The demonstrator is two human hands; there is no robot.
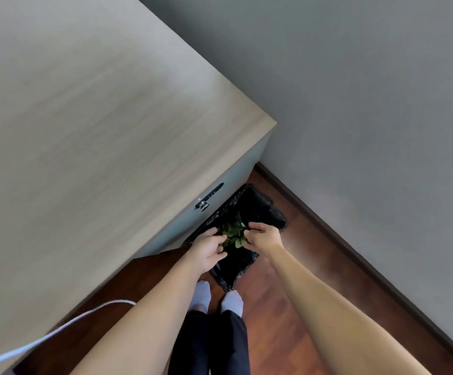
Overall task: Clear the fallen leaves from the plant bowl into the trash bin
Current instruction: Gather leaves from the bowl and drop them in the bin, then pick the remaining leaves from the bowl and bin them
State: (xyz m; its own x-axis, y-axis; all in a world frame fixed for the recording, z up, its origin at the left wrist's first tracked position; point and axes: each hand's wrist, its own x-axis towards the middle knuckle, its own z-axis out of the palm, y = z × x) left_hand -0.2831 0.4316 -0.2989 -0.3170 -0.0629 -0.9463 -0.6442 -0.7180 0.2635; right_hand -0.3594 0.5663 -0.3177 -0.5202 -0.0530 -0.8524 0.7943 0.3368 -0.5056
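A trash bin point(260, 209) lined with a black bag stands on the floor between the cabinet and the wall. Both my hands hover over its opening. A clump of green leaves point(233, 234) sits between them, over the bag. My left hand point(207, 247) touches the leaves with spread fingers. Curled fingers of my right hand point(263, 238) pinch the clump from the other side. The plant bowl is not in view.
A light wood cabinet point(98, 131) with a dark handle point(209, 197) fills the left side, close to the bin. A grey wall point(369, 117) with a dark skirting board runs on the right. My socked feet point(216, 300) stand on the wooden floor. A white cable point(44, 336) crosses bottom left.
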